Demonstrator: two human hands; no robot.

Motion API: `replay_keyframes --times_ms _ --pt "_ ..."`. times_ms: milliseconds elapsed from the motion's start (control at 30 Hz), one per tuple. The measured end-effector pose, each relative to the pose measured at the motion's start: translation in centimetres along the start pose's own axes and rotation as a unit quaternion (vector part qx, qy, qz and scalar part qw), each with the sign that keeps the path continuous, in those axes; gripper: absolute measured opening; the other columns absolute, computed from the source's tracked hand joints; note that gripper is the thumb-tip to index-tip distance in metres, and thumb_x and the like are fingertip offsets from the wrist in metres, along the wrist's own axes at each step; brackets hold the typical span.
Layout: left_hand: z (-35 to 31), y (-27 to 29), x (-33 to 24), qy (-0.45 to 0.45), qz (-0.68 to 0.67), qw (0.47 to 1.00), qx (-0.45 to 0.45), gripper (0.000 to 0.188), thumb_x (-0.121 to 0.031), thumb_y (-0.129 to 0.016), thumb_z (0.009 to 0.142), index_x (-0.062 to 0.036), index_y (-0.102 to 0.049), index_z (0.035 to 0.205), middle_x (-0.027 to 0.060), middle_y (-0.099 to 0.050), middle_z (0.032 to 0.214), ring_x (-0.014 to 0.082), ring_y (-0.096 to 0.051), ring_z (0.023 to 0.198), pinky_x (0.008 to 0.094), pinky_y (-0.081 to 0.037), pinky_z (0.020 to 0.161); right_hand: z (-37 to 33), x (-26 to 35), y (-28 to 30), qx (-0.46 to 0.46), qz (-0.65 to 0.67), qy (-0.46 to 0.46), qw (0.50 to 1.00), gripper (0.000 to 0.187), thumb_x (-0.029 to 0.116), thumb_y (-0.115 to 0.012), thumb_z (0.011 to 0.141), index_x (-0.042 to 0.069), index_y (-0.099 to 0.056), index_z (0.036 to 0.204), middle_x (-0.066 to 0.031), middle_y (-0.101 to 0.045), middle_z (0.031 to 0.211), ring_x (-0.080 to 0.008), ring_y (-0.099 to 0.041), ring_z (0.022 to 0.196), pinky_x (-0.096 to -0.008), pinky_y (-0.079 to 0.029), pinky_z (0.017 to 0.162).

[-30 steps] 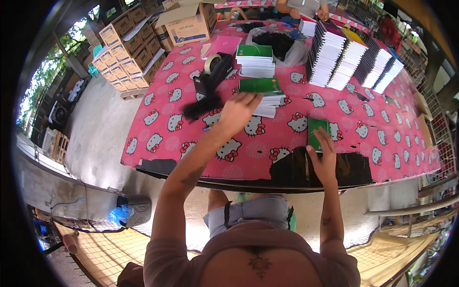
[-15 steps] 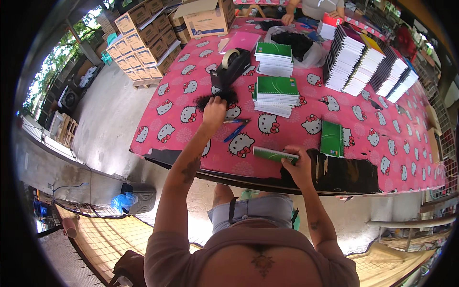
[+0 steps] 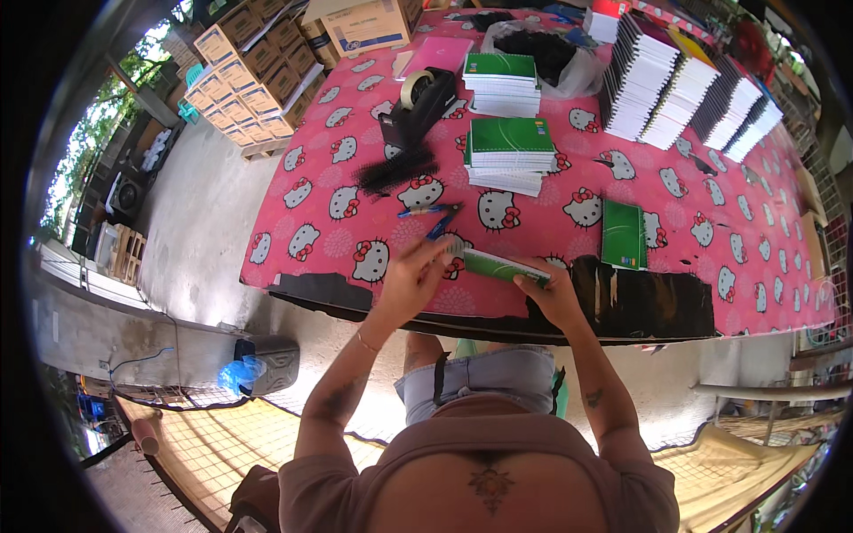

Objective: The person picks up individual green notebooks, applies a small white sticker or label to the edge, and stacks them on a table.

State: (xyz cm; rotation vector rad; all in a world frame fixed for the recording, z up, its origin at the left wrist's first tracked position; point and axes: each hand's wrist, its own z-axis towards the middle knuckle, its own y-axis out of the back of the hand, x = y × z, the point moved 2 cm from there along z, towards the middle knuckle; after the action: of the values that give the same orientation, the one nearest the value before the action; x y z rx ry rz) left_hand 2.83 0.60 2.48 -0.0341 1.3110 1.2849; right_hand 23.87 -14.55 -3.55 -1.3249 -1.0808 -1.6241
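Note:
My right hand [image 3: 554, 293] grips a green-covered notebook [image 3: 498, 266] by its right end, holding it edge-up over the near edge of the table. Close to the notebook's left end, the fingers of my left hand [image 3: 414, 279] are pinched together. Something thin and blurred shows at those fingertips; I cannot make out what it is. Just beyond lies a blue-handled cutting tool [image 3: 442, 222]. Farther back is a loose pile of thin black binding coils [image 3: 397, 169]. Another green notebook [image 3: 625, 234] lies flat to the right.
Two stacks of green notebooks [image 3: 511, 147] stand mid-table, with a black tape dispenser [image 3: 418, 111] left of them. Behind is a plastic bag of black coils [image 3: 546, 58]. Tall notebook stacks [image 3: 640, 84] rise at the right. Cartons [image 3: 258, 84] are piled beyond the table's left side.
My left hand has come back from the black coil pile to the notebook's left end. The right hand still holds the notebook, now slightly higher in view.

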Motion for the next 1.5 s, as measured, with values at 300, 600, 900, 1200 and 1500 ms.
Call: replay_keyframes --times_ms 300,600,900,1200,1500 --pt "-1.0 -1.1 0.6 -0.039 -0.015 0.997 -0.062 0.017 -0.014 -0.071 0.090 -0.0027 -0.073 0.102 0.0106 -0.067 0.078 0.0191 -0.065 0.061 0.0307 -0.047 0.049 0.3 -0.3 0.1 0.000 0.008 0.005 1.000 0.027 0.011 -0.069 0.092 0.001 -0.068 0.117 -0.0025 -0.067 0.097 -0.0081 -0.056 0.086 -0.0242 -0.046 0.074" --pt "0.6 -0.3 0.5 -0.014 0.012 1.000 0.015 0.013 -0.013 -0.069 0.091 -0.0015 -0.069 0.096 0.0102 -0.065 0.073 0.0180 -0.062 0.061 0.0295 -0.048 0.056 0.0 -0.1 0.2 0.032 0.014 -0.013 0.999 0.027 0.005 -0.067 0.091 0.002 -0.068 0.118 -0.0048 -0.070 0.103 -0.0094 -0.058 0.091 -0.0249 -0.046 0.083" --pt "1.7 0.5 -1.1 -0.088 0.076 0.979 0.165 0.041 -0.024 -0.069 0.091 -0.0065 -0.058 0.126 0.0126 -0.057 0.121 0.0276 -0.061 0.101 0.0418 -0.048 0.080 -0.6 0.4 -0.2 0.038 0.038 -0.011 0.998 0.029 0.010 -0.068 0.094 0.002 -0.066 0.122 -0.0002 -0.064 0.097 -0.0056 -0.053 0.082 -0.0218 -0.043 0.072" --pt "-5.5 -5.7 -0.4 -0.141 0.380 0.913 0.047 0.087 -0.055 -0.055 0.090 0.0056 -0.032 0.148 0.0231 -0.030 0.155 0.0425 -0.024 0.146 0.0684 -0.008 0.113 -0.7 2.0 -0.7 -0.012 0.055 0.018 0.998 0.028 0.009 -0.065 0.095 -0.002 -0.065 0.121 -0.0017 -0.066 0.096 -0.0062 -0.055 0.086 -0.0233 -0.046 0.074" --pt "-1.6 -4.0 -3.2 -0.099 0.437 0.886 0.115 0.082 -0.059 -0.049 0.092 0.0021 -0.038 0.145 0.0224 -0.035 0.154 0.0376 -0.026 0.147 0.0659 -0.013 0.113 -1.1 2.6 -1.1 0.002 0.022 0.010 1.000 0.030 0.008 -0.064 0.095 -0.001 -0.064 0.123 -0.0019 -0.070 0.099 -0.0058 -0.056 0.086 -0.0236 -0.049 0.075"
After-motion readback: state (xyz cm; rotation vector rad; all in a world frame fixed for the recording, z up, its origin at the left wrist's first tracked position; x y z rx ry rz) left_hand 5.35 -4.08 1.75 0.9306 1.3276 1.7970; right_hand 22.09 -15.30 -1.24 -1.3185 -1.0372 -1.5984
